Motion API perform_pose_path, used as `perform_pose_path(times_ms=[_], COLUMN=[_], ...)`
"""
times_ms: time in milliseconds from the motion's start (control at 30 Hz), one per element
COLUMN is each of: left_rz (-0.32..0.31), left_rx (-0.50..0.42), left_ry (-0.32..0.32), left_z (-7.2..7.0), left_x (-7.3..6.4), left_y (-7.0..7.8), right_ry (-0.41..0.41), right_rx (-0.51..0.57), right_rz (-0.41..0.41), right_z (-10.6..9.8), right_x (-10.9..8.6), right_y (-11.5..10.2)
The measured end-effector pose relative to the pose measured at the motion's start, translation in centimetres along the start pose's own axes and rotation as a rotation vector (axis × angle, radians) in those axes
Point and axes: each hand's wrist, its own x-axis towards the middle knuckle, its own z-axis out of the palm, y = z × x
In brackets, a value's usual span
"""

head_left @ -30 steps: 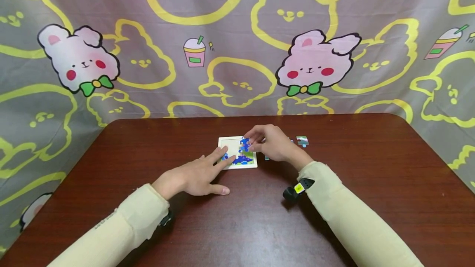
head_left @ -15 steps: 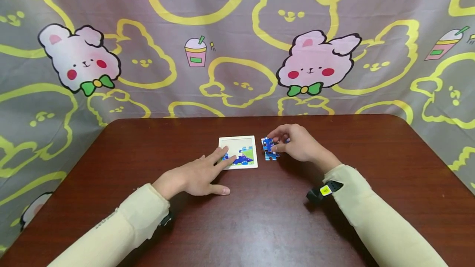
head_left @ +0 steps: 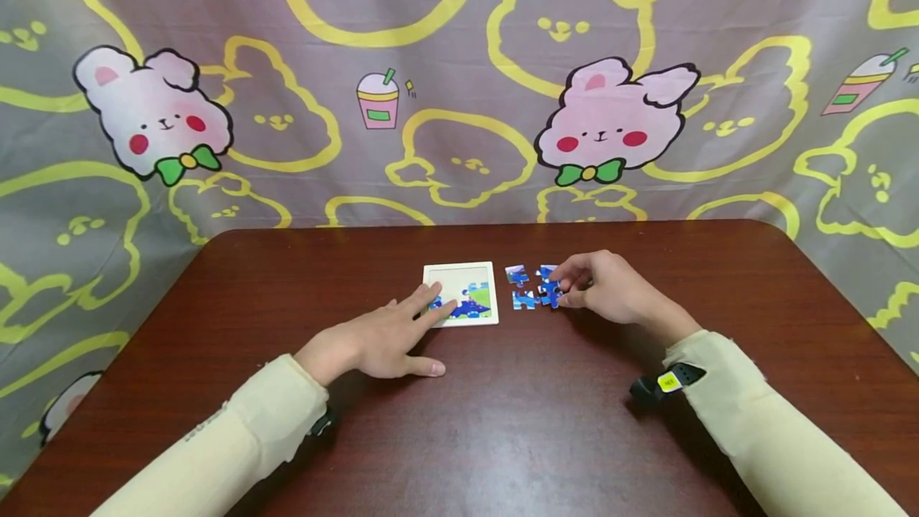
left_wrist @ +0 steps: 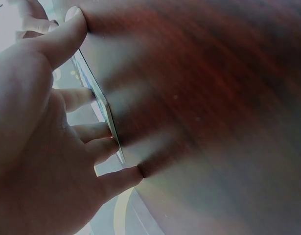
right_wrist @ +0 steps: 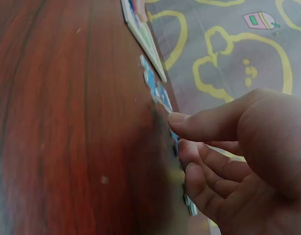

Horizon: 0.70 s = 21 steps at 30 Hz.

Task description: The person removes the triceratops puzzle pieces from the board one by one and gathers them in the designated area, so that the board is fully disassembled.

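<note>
In the head view a white-framed puzzle tray (head_left: 459, 265) holds a few joined pieces (head_left: 470, 305) with a blue picture along its bottom and right side. My left hand (head_left: 376, 339) lies over the tray's lower left corner with its fingers spread and rests on it. To the right of the tray, my right hand (head_left: 606, 290) pinches a blue puzzle piece (head_left: 550, 294) between thumb and fingers, low over the table. Its fingertips partly cover that piece. The right wrist view has the thumb (right_wrist: 182, 122) close to the pieces, seen nearly edge-on.
Loose puzzle pieces lie between the tray and my right hand: one with a purple edge (head_left: 517, 274), a light-blue one (head_left: 525, 301), and another (head_left: 548, 271) by the fingertips. The brown table (head_left: 488, 421) ends at a patterned curtain (head_left: 459, 86).
My right hand has moved right, carrying the blue piece from the tray to the loose pieces. The tray's upper right part is now bare. My left hand stays put.
</note>
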Motion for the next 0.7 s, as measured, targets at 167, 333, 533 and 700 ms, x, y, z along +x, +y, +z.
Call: perform_pose_path(times_ms=[167, 333, 533, 700], left_rz=[-0.006, -0.016, -0.033, -0.045], left_rx=[0.000, -0.005, 0.003, 0.012], left_ry=[-0.009, -0.013, -0.018, -0.019], left_z=[-0.07, -0.11, -0.16, -0.22], left_x=[0.06, 0.04, 0.06, 0.11], left_y=[0.03, 0.01, 0.15, 0.28], right_ry=[-0.021, -0.048, -0.076, 0.003], right_rx=[-0.027, -0.028, 0.014, 0.030], right_rz=[0.011, 0.015, 0.034, 0.012], right_z=[-0.05, -0.04, -0.42, -0.65], right_x=[-0.42, -0.27, -0.20, 0.09], right_y=[0.44, 0.43, 0.39, 0.01])
